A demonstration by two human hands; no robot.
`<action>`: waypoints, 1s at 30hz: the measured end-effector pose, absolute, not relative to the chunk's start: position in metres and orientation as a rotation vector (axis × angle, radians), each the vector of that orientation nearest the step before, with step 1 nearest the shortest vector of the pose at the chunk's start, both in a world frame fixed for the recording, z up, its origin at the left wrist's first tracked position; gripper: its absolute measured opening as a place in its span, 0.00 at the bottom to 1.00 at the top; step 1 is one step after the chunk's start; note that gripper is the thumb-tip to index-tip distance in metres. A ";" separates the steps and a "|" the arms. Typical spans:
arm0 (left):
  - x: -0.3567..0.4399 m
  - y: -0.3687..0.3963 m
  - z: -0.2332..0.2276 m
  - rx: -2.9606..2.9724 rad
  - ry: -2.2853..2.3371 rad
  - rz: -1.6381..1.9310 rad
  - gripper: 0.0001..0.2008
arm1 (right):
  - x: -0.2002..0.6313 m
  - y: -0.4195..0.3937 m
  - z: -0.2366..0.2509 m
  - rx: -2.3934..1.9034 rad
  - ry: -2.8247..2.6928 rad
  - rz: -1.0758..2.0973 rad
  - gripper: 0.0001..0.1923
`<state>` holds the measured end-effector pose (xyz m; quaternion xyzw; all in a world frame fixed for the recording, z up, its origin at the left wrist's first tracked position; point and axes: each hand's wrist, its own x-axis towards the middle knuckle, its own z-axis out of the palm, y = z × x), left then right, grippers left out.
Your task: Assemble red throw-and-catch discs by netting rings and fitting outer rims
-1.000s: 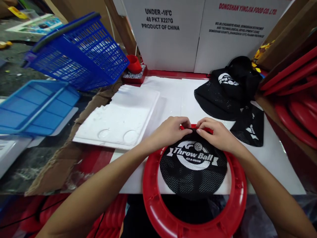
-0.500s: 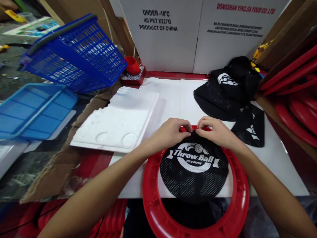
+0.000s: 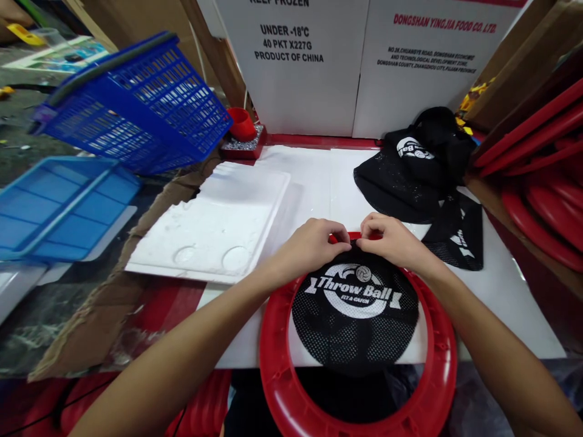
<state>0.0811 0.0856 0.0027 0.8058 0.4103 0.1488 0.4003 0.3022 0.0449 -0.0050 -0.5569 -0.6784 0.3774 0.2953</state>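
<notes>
A red plastic ring leans at the table's front edge, its lower part hanging past it. Inside its opening lies a round black mesh cloth printed "Throw Ball". My left hand pinches the cloth's top edge against the far side of the ring. Close beside it, my right hand pinches the same edge, thumb and fingers together. The fingertips almost meet and hide the spot where cloth and ring join. The cloth's lower edge hangs free of the ring.
More black mesh cloths are heaped at the back right. A broken white foam sheet lies left. Beyond it are a tilted blue basket, a light-blue tray and a red cup. Red rings stack at right; white cartons stand behind.
Both hands keep their pinch at the top of the ring, with the fingers shifting only slightly. The whole view has tilted up a little.
</notes>
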 end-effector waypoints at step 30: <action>0.051 -0.020 0.004 2.813 0.531 0.054 0.09 | 0.316 -0.118 -0.027 -1.650 -2.222 0.219 0.23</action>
